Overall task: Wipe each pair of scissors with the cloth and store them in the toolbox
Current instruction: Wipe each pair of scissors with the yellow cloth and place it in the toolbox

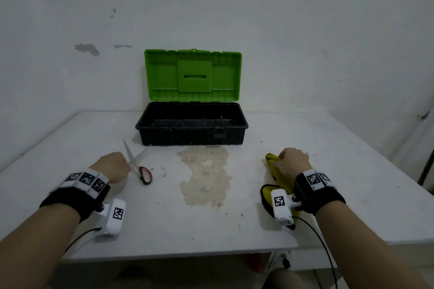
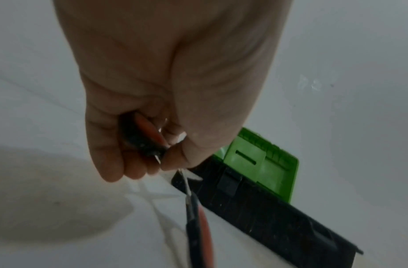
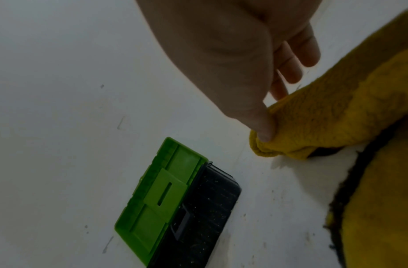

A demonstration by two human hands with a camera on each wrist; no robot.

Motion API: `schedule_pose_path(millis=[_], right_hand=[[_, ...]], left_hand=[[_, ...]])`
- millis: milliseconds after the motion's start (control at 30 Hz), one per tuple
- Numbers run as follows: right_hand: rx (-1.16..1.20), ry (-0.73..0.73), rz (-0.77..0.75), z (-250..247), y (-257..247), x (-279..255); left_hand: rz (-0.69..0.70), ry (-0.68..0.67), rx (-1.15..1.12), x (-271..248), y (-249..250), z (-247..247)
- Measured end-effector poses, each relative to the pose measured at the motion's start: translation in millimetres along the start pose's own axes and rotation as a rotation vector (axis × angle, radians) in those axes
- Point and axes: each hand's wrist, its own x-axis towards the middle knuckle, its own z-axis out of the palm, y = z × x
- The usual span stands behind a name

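A pair of scissors (image 1: 135, 162) with red-and-black handles lies spread open on the white table, left of centre. My left hand (image 1: 122, 164) grips one handle loop, which the left wrist view shows wrapped in curled fingers (image 2: 111, 163). The other handle (image 2: 198, 226) sticks out free. At the right, my right hand (image 1: 292, 162) pinches a fold of the yellow cloth (image 1: 273, 159) between thumb (image 3: 265, 134) and fingers. The rest of the cloth (image 3: 324, 117) trails on the table under my wrist. The toolbox (image 1: 191, 136) stands open at the back centre, its black base showing nothing inside.
The toolbox's green lid (image 1: 192, 75) stands upright against the white wall. A beige stain (image 1: 204, 176) marks the table (image 1: 164, 230) between my hands. The table's front edge runs close under my forearms, and a cable hangs from each wrist camera.
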Motion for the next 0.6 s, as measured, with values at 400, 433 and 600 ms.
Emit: schedule_pose_path(millis=[400, 433, 600], right_hand=[[0.873, -0.158, -0.294, -11.4, -31.6, -39.1], [0.871, -0.182, -0.331, -11.0, -34.6, -42.6], [0.922, -0.286, -0.41, -8.7, -38.1, -58.6]], left_hand=[[0.272, -0.269, -0.801, -63.7, 81.2, 28.2], [0.306, -0.285, -0.813, -66.7, 86.7, 32.9], [0.377, -0.347, -0.777, -72.9, 101.9, 51.3]])
